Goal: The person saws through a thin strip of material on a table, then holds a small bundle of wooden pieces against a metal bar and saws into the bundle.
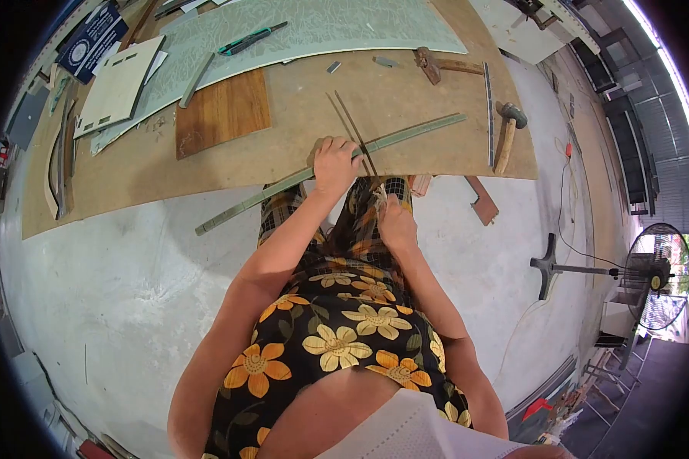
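Strip: long grey-green slat (406, 135) pressed to brown board (298, 99) by left hand's (335, 164) curled fingers.
Sticks: two thin dark slivers (350, 122) pinched by right hand (396, 222).

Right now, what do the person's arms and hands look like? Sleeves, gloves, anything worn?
Both arms are bare as far as they show, with no sleeves. The left hand and right hand wear no gloves; no watch or bracelet shows. The dress is black with yellow and orange flowers.
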Demonstrator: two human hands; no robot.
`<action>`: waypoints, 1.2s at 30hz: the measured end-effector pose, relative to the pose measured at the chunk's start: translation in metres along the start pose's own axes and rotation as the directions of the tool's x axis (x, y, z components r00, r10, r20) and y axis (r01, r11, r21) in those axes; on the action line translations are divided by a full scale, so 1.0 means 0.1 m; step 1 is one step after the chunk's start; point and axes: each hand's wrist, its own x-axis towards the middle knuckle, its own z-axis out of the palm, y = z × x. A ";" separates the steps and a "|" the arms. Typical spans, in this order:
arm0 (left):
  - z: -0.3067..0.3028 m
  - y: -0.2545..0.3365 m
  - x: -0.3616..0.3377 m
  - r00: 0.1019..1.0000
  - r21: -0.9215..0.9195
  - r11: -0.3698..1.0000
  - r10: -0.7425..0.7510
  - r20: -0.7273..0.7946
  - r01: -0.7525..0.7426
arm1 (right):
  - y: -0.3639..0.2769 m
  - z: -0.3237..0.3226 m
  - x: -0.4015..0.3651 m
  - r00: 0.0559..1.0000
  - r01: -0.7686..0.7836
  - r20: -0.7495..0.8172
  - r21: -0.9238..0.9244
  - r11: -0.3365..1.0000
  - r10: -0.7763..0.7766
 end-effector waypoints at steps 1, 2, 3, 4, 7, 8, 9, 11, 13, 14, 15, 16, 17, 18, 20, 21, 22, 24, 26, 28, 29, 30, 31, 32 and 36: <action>0.01 -0.01 0.01 1.000 -0.004 1.000 0.007 0.000 -0.007 | 0.00 0.01 0.02 1.000 0.011 0.002 -0.012 1.000 -0.011; 0.02 -0.03 0.00 1.000 -0.008 1.000 0.013 0.002 -0.013 | 0.00 0.02 0.05 1.000 0.020 0.006 -0.024 0.999 -0.020; 0.02 -0.02 -0.02 1.000 -0.007 1.000 0.014 0.007 -0.014 | 0.00 0.02 0.08 0.999 0.031 0.009 -0.037 0.999 -0.031; 0.02 -0.02 -0.02 1.000 -0.006 1.000 0.016 0.010 -0.016 | -0.01 0.02 0.14 0.999 0.027 0.018 -0.047 0.999 -0.027; 0.00 -0.01 -0.01 1.000 0.002 1.000 0.015 0.016 -0.015 | -0.10 0.01 0.36 0.999 0.035 0.030 -0.053 0.998 -0.033; 0.00 -0.01 0.00 1.000 0.007 1.000 0.013 0.017 -0.013 | -0.13 0.01 0.43 0.999 0.049 0.023 -0.042 0.998 -0.048; -0.01 -0.01 -0.01 1.000 0.013 1.000 0.012 0.025 -0.012 | -0.16 0.00 0.47 0.998 0.064 0.017 -0.031 0.997 -0.064; -0.02 0.00 0.00 0.999 0.024 1.000 0.012 0.030 -0.013 | -0.17 -0.01 0.48 0.998 0.067 0.019 -0.034 0.997 -0.066; -0.02 0.00 -0.02 1.000 0.015 1.000 0.019 0.022 -0.019 | -0.14 -0.02 0.43 0.997 0.073 0.022 -0.016 0.997 -0.073; -0.02 0.00 -0.02 1.000 0.011 1.000 0.020 0.017 -0.020 | -0.11 -0.01 0.39 0.996 0.081 0.026 0.006 0.997 -0.081; -0.03 0.00 -0.01 1.000 0.010 1.000 0.015 0.020 -0.015 | -0.08 0.01 0.34 0.996 0.087 0.032 0.029 0.996 -0.088; -0.03 0.01 -0.01 1.000 0.009 1.000 0.009 0.024 -0.009 | -0.05 0.03 0.26 0.997 0.069 0.036 0.038 0.997 -0.070; -0.04 0.02 -0.01 1.000 0.007 1.000 0.005 0.026 -0.005 | -0.01 0.06 0.18 0.998 0.051 0.039 0.046 0.998 -0.053; -0.04 0.02 -0.01 1.000 0.008 1.000 0.006 0.030 -0.006 | 0.03 0.08 0.11 0.999 0.034 0.041 0.053 0.998 -0.036; -0.04 0.01 -0.01 0.999 0.011 1.000 0.010 0.039 -0.010 | 0.16 0.16 0.02 0.998 0.052 0.013 0.105 0.993 -0.053; -0.04 0.01 -0.02 0.999 0.008 1.000 0.014 0.039 -0.015 | 0.18 0.18 -0.03 0.998 0.058 -0.001 0.134 0.989 -0.059; -0.04 0.00 -0.02 0.999 0.005 1.000 0.020 0.037 -0.020 | 0.19 0.20 -0.07 0.995 0.091 -0.062 0.193 0.977 -0.081; -0.03 0.00 -0.02 0.999 0.014 1.000 0.026 0.029 -0.027 | 0.21 0.22 -0.11 0.976 0.167 -0.184 0.299 0.939 -0.115; -0.02 0.00 -0.02 0.999 0.039 0.999 0.033 0.023 -0.033 | 0.26 0.32 -0.09 0.981 0.112 -0.182 0.290 0.950 -0.060; -0.01 -0.01 -0.02 0.999 0.046 0.998 0.034 0.032 -0.036 | 0.25 0.34 -0.07 0.980 0.097 -0.196 0.289 0.952 -0.041; -0.01 -0.01 -0.03 0.999 0.051 0.998 0.033 0.036 -0.035 | 0.25 0.35 -0.07 0.977 0.107 -0.206 0.293 0.950 -0.046; -0.03 0.00 -0.02 0.999 0.050 0.998 0.026 0.043 -0.028 | 0.24 0.36 -0.07 0.975 0.117 -0.216 0.297 0.948 -0.052; -0.04 0.01 -0.02 0.999 0.050 0.999 0.019 0.050 -0.021 | 0.24 0.37 -0.08 0.974 0.126 -0.218 0.309 0.943 -0.058; -0.05 0.03 -0.02 0.998 0.050 0.999 0.011 0.057 -0.014 | 0.26 0.38 -0.08 0.973 0.135 -0.220 0.322 0.937 -0.065; -0.04 0.00 -0.04 0.999 0.052 0.997 0.049 0.018 -0.050 | 0.27 0.38 -0.08 0.960 0.191 -0.259 0.306 0.933 -0.112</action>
